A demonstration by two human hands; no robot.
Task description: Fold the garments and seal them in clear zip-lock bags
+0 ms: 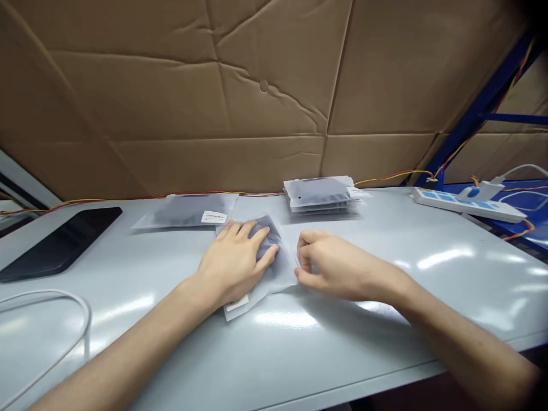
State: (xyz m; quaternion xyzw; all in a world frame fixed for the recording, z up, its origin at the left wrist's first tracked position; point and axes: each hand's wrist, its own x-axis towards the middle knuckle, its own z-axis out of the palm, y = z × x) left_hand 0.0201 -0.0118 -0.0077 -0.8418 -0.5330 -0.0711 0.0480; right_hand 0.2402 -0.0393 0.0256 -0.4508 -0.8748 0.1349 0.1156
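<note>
A frosted plastic bag with something dark inside lies at a slant on the table, a white label partly showing at its lower left. My left hand rests flat on top of it with fingers spread, covering much of the bag. At the bag's right edge, my right hand has its fingers curled and its thumb and fingertips closed at the bag's edge. Just behind my left hand lies another frosted bag with a white barcode label. A stack of similar bags sits farther back, to the right.
A black tablet-like device lies at the left, with a white cable nearer me. On the right stands a power strip with a plugged-in adapter. A cardboard wall closes off the back of the grey table, and thin coloured wires run along it.
</note>
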